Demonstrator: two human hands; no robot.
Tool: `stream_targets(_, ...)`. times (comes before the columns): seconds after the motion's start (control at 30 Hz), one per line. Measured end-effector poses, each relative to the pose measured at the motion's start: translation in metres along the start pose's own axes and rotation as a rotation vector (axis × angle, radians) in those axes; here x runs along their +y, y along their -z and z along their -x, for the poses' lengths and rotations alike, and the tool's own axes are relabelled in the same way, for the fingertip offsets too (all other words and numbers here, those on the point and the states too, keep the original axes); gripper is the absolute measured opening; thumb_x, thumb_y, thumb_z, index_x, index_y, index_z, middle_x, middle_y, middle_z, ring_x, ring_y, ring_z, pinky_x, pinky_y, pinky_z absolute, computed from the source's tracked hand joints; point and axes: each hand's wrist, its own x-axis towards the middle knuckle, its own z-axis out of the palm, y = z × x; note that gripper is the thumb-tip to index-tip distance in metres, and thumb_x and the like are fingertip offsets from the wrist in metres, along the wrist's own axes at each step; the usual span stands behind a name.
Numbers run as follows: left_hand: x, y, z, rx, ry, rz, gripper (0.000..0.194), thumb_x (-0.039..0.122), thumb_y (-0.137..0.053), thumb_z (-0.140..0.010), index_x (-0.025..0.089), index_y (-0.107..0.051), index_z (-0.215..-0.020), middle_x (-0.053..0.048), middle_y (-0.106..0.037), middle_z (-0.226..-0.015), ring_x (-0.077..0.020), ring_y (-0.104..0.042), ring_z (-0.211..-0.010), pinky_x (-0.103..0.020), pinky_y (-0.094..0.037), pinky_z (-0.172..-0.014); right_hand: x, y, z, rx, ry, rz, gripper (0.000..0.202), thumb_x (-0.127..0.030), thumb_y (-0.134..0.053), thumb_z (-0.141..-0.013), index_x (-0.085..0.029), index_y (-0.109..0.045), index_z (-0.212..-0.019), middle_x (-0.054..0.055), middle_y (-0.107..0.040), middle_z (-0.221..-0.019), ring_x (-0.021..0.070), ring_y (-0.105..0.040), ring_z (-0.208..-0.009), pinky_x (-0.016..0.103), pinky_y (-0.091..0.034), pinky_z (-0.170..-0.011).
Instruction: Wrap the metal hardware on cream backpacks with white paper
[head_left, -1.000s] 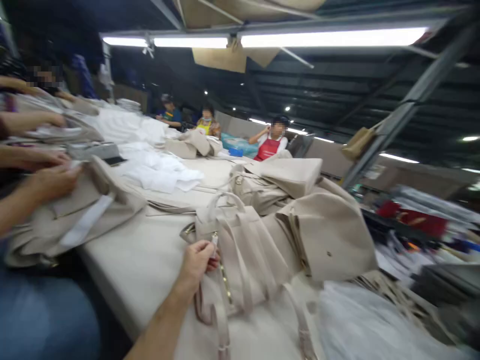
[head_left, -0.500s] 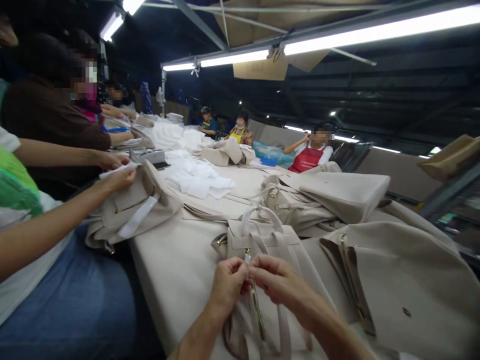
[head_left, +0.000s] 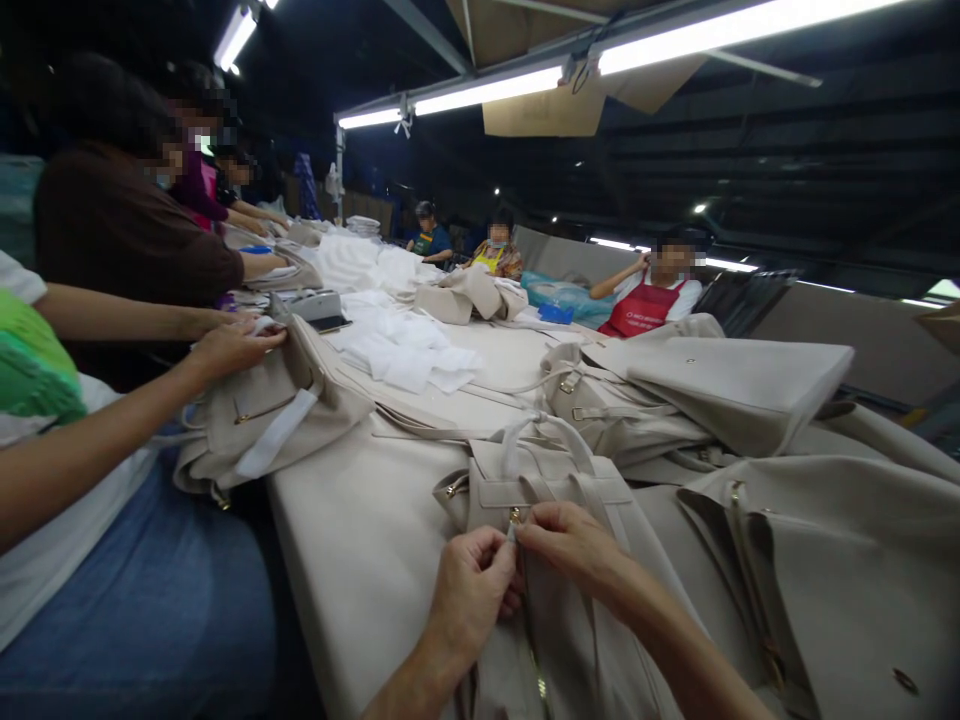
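Observation:
A beige backpack [head_left: 551,465] lies on the table in front of me, its handle away from me and a gold zipper [head_left: 539,672] running down its middle. Near the zipper's top, my left hand [head_left: 476,585] pinches a small whitish wrap at the zipper pull [head_left: 514,517]. My right hand [head_left: 574,545] meets it from the right, thumb and forefinger closed on the same small piece. The fingertips of both hands nearly touch, and they partly hide the piece.
At the left, a person's hands [head_left: 236,345] work on another beige bag [head_left: 262,410] with a white strip. White sheets [head_left: 405,350] are heaped mid-table [head_left: 352,500]. More beige bags [head_left: 847,560] lie at the right. Several people sit around the table, one in a red apron [head_left: 641,310].
The view has shifted, so the backpack and both my hands appear slightly farther right. My right fingers have moved up a little along the small wrap. The neighbour's hands have shifted on their white material.

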Motion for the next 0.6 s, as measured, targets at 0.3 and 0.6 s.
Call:
stream_targets(0.3,-0.011,0.002,0.004,0.147,-0.328,-0.226,0.025,0.029,-0.055,-0.082,0.019,-0.061,-0.104,0.006,-0.055,-0.051,-0.013,-0.054,-0.045,-0.021,-0.046,-0.047,0.003,-0.002,-0.001,0.039,-0.038,0.084,0.025,-0.03,-0.053,-0.07,-0.02,-0.045,-0.049,-0.005,-0.038,-0.05,0.012,-0.038,-0.054,0.026,-0.022,-0.051)
stream_targets(0.6,-0.007,0.005,0.003,0.137,-0.428,-0.278,0.031,0.026,-0.055,-0.083,0.016,-0.073,-0.105,-0.009,-0.075,-0.08,-0.0223,-0.071,-0.072,-0.03,-0.056,-0.067,0.011,-0.002,-0.003,0.015,-0.076,0.009,0.028,-0.032,-0.057,-0.071,-0.02,-0.048,-0.048,-0.005,-0.039,-0.049,0.0103,-0.035,-0.051,0.026,-0.022,-0.049)
